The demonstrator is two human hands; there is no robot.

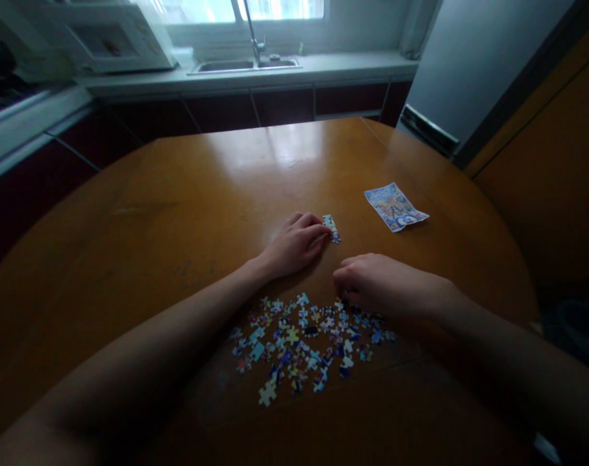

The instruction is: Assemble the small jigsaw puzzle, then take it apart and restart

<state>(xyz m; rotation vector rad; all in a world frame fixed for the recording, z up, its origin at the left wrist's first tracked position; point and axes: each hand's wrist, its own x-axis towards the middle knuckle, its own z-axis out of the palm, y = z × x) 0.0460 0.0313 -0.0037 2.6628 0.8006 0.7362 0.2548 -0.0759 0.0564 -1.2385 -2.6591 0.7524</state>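
Observation:
A short strip of joined jigsaw puzzle pieces (335, 237) lies on the wooden table. My left hand (299, 243) rests beside it, with thumb and forefinger closed on the strip's left edge. Nearer to me is a loose spread of jigsaw puzzle pieces (311, 331), mostly blue, white and yellow. Over its far right edge, my right hand (377, 281) is lowered with its fingers curled together. Its fingertips are close to a pale piece, and whatever they hold is hidden beneath the hand.
A creased, colourful printed sheet (394, 206) lies to the right on the table (178, 188). Beyond the table are a counter with a sink (226, 66), a tap and a white microwave (114, 39). A fridge (469, 65) stands at the right.

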